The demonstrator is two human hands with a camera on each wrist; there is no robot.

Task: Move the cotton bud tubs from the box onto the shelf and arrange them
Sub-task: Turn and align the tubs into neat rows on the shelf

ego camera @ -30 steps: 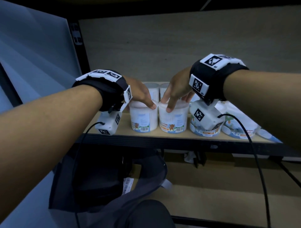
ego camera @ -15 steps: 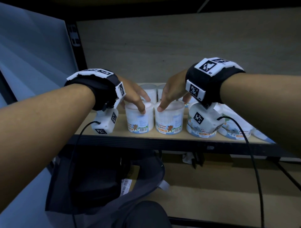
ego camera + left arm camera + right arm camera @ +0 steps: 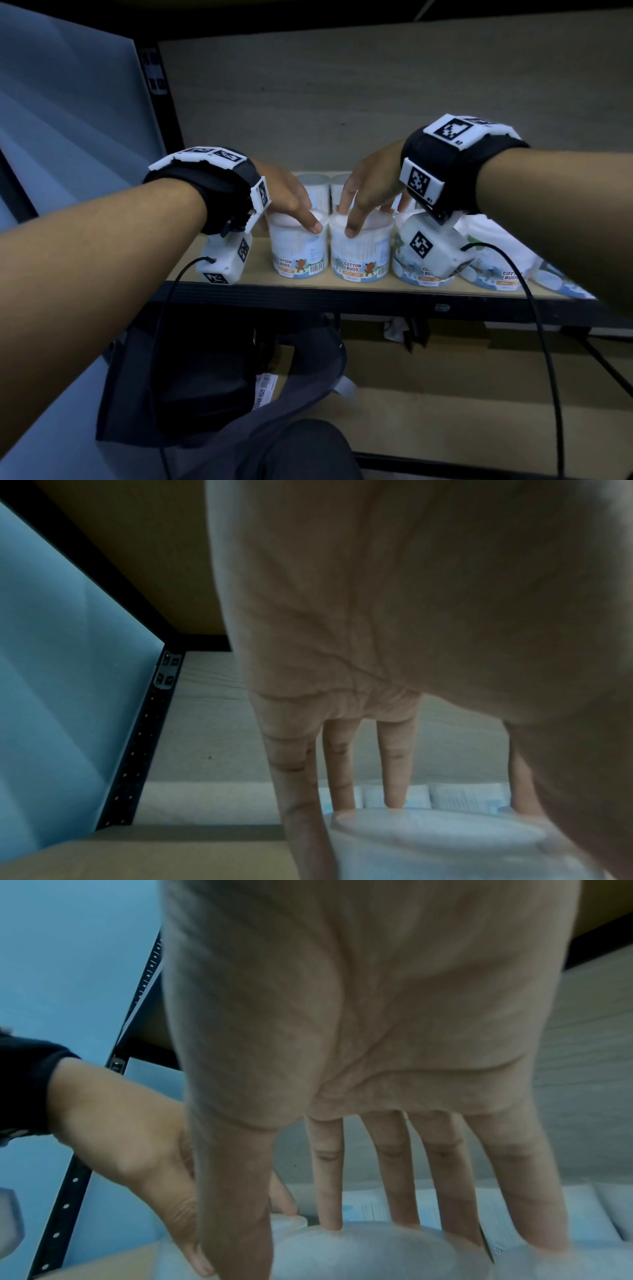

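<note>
Two small white cotton bud tubs stand side by side at the front of the wooden shelf. My left hand grips the left tub from above, fingers down around its lid. In the same way my right hand grips the right tub, with the thumb down its near side and the fingers over the far rim of the lid. Both labels face front. Two more tubs stand directly behind, partly hidden by my hands.
Larger cotton bud tubs and packs fill the shelf to the right. A black upright post and a blue-grey wall close the left side. Below the shelf sits a dark open box with a white label.
Both hands stay on the two front tubs. The left tub has turned, so its "cotton buds" print now faces front.
</note>
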